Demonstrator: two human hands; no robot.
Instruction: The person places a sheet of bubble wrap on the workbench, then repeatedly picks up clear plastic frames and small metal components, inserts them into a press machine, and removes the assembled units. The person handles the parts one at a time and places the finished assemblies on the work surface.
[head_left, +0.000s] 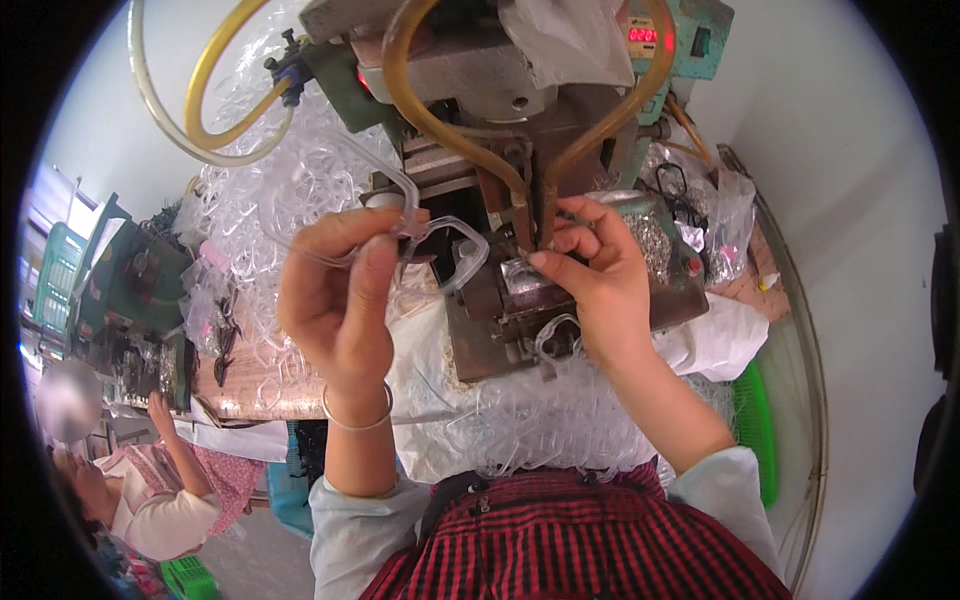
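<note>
My left hand [345,295] is closed around a clear plastic eyeglass frame [474,262], thumb and fingers pinching it near the middle. One rim sticks out to the right, toward the machine's tips. My right hand [608,285] has thumb and forefinger pressed together beside the two copper-coloured prongs [522,222] of the machine; whatever is between them is too small to make out. Just below those fingertips sits a shiny metal block [524,278] on the machine's dark base [480,345].
Many clear frames lie heaped on the wooden table [250,385] at left; more fill my lap area [540,425]. Yellowish hoses [400,75] loop down in front. A tray of small metal parts [652,245] stands right. A green basket [757,430] and, far left, another person [150,490] are visible.
</note>
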